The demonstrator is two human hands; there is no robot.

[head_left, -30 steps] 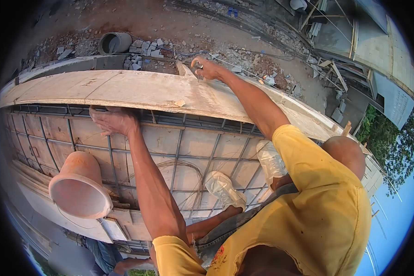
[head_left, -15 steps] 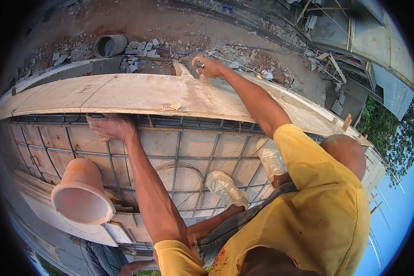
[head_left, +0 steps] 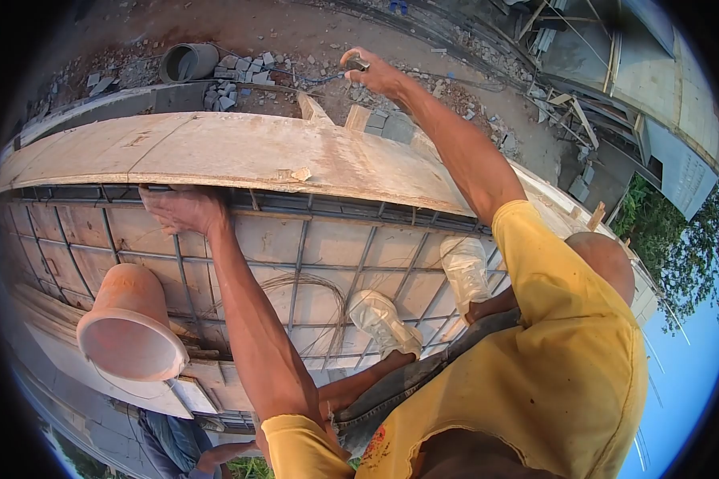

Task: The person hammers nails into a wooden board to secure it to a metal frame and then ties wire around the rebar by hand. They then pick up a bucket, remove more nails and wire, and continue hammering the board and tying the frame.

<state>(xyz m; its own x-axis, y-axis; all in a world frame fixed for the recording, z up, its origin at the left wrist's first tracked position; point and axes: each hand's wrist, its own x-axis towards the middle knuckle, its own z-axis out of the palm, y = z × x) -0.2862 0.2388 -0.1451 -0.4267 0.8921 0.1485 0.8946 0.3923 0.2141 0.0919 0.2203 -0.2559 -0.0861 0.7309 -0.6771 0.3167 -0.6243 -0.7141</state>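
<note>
A long plywood panel crosses the view, with a small wood chip near its lower edge. My left hand is at that edge, its fingers spread beside the steel bars and its upper part hidden beneath the panel. My right hand is raised past the panel's far side, above two wooden stubs. Its fingers curl around a small dark metallic object, too little of which shows to name its kind. Below the panel runs a grid of rebar.
An orange bucket sits at the left by the rebar. Loops of thin wire lie near my shoes. Another person's jeans show at lower left. Beyond the panel lie a concrete pipe and rubble on the ground.
My right hand has risen up and away from the wooden stubs, still curled around the dark object. My left hand keeps its place at the panel edge. The view has shifted slightly.
</note>
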